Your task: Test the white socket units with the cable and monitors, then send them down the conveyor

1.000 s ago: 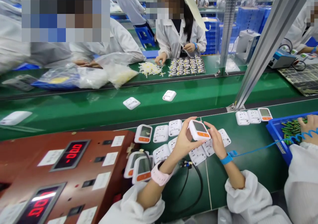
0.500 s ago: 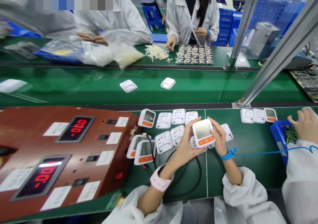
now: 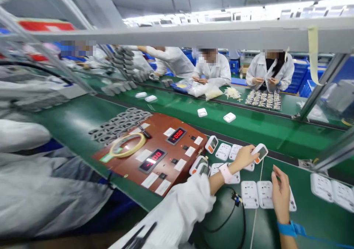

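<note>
My left hand (image 3: 245, 157), a pink watch on its wrist, grips a small white digital device (image 3: 261, 154) with a grey screen and orange buttons. The device is tilted and raised near the back of the bench. My right hand (image 3: 281, 192), wearing a blue wrist strap (image 3: 289, 228), has its fingers stretched out and holds nothing. It hovers at a row of white devices lying back side up, close to one device (image 3: 264, 194) and partly covering another. More such devices (image 3: 222, 151) lie beyond my left forearm. Whether my right hand touches any is unclear.
Left of the devices stands a brown test box (image 3: 177, 160) with red digit displays, a tape roll (image 3: 128, 145) on it. A black cable (image 3: 243, 219) lies in front. Two white devices rest on the green conveyor (image 3: 182, 109). Co-workers sit opposite; another person's sleeve is at left.
The view has swung left and up. My right hand has let go of the white device, which my left hand now holds alone, farther out. My right hand is lower, over the row.
</note>
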{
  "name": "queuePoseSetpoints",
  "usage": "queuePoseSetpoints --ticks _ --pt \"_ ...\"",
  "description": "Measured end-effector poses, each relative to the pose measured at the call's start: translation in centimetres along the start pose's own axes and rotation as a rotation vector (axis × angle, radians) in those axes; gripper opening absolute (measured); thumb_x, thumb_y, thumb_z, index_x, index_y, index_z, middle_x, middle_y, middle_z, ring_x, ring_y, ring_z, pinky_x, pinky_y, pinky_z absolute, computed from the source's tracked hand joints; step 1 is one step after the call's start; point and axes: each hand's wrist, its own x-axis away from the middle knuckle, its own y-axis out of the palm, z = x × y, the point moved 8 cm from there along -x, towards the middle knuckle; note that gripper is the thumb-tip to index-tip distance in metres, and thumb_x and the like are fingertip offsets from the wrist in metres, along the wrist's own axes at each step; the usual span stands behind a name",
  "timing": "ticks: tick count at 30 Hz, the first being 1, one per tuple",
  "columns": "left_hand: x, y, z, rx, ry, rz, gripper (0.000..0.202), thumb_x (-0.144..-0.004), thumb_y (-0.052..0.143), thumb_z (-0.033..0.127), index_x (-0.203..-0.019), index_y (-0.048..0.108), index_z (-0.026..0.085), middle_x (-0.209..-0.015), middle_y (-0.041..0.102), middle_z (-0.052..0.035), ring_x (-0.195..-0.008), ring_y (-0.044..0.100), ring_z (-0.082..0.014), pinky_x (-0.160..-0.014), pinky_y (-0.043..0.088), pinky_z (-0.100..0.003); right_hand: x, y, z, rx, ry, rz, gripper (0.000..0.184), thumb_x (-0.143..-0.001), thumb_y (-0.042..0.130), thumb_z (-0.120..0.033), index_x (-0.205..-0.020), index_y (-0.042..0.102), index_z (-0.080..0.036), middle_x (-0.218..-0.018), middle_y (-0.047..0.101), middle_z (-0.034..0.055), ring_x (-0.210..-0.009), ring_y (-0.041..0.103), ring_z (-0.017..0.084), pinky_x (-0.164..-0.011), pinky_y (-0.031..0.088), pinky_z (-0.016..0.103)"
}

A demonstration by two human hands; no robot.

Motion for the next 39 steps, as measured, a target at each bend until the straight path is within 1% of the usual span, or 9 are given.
queuePoseSetpoints --ticks 3,6,11,14,17,21,26,33,39 --pt "-4.7 -0.6 1.6 -0.315 0.038 0.103 0.02 -0.075 0.062 0.023 -0.092 0.065 0.012 -0.094 0.065 -0.0138 -0.108 0.058 -0.0332 -0.097 0.043 -0.049 -0.2 0.4 1.5 0.006 0.016 -0.033 0.051 -0.086 0.049 -0.055 -0.116 0.062 -0.016 -0.118 0.055 0.0139 -0.104 0.056 0.024 -0.086 0.049 0.039" --pt "-8.4 0.5 3.3 -0.503 0.107 0.11 0.04 -0.085 0.049 0.016 -0.124 0.054 0.011 -0.125 0.056 -0.0164 -0.125 0.049 -0.029 -0.106 0.036 -0.049 -0.3 0.8 2.1 -0.022 0.006 -0.046 0.048 -0.084 0.052 -0.054 -0.11 0.065 -0.016 -0.117 0.054 0.0135 -0.104 0.056 0.025 -0.084 0.051 0.039" --pt "-11.1 4.5 4.5 -0.686 0.244 -0.152 0.068 -0.08 0.065 0.022 -0.141 0.039 0.01 -0.151 0.027 -0.0197 -0.142 0.026 -0.0306 -0.115 0.027 -0.046 -0.6 1.1 2.3 -0.07 0.023 -0.05 0.031 -0.084 0.055 -0.05 -0.106 0.067 -0.032 -0.118 0.055 0.0105 -0.108 0.057 0.028 -0.082 0.054 0.044" --pt "-9.2 6.6 4.0 -0.77 0.31 -0.361 0.059 -0.078 0.069 0.031 -0.132 0.053 0.015 -0.146 0.039 -0.0157 -0.138 0.034 -0.0289 -0.114 0.029 -0.043 -0.6 0.9 2.2 -0.075 0.026 -0.034 0.027 -0.084 0.056 -0.048 -0.105 0.067 -0.036 -0.117 0.056 0.0102 -0.107 0.057 0.028 -0.081 0.055 0.044" --pt "-5.2 6.2 2.4 -0.849 0.301 -0.443 0.071 -0.069 0.077 0.036 -0.132 0.053 0.017 -0.146 0.037 -0.0172 -0.138 0.033 -0.0355 -0.114 0.025 -0.052 -0.4 0.9 2.0 -0.054 0.017 -0.044 0.034 -0.085 0.053 -0.05 -0.108 0.066 -0.028 -0.119 0.054 0.0114 -0.109 0.056 0.027 -0.083 0.053 0.044" --pt "-0.4 2.6 -0.4 -0.929 0.185 -0.311 0.1 -0.055 0.086 0.022 -0.142 0.038 0.009 -0.145 0.032 -0.0277 -0.137 0.022 -0.0485 -0.107 0.016 -0.069 0.0 1.1 1.6 -0.001 0.019 -0.087 0.044 -0.086 0.049 -0.052 -0.111 0.063 -0.019 -0.12 0.052 0.0129 -0.113 0.053 0.026 -0.088 0.05 0.041" --pt "1.2 0.2 -1.6 -0.841 0.184 -0.23 0.1 -0.049 0.086 0.008 -0.139 0.041 0.01 -0.139 0.042 -0.0228 -0.138 0.028 -0.0387 -0.113 0.019 -0.059 0.0 0.7 1.9 0.037 0.035 -0.091 0.051 -0.083 0.05 -0.058 -0.11 0.064 -0.017 -0.122 0.053 0.0123 -0.114 0.052 0.025 -0.086 0.049 0.037" --pt "1.0 -1.0 -0.6 -0.592 0.184 -0.028 0.087 -0.047 0.091 0.023 -0.123 0.053 0.005 -0.122 0.051 -0.0195 -0.115 0.05 -0.0332 -0.097 0.045 -0.044 -0.5 0.3 2.1 0.048 0.073 -0.088 0.056 -0.075 0.055 -0.062 -0.108 0.064 -0.016 -0.122 0.058 0.0124 -0.115 0.054 0.029 -0.089 0.05 0.04" --pt "3.6 -0.2 2.9 0.035 0.377 -0.015 0.094 -0.045 0.09 0.04 -0.126 0.052 0.014 -0.121 0.052 -0.0136 -0.11 0.054 -0.0258 -0.095 0.047 -0.039 -1.0 1.5 2.6 -0.132 0.325 -0.147 0.053 -0.075 0.054 -0.065 -0.116 0.062 -0.032 -0.119 0.064 0.0067 -0.112 0.06 0.031 -0.1 0.047 0.048"
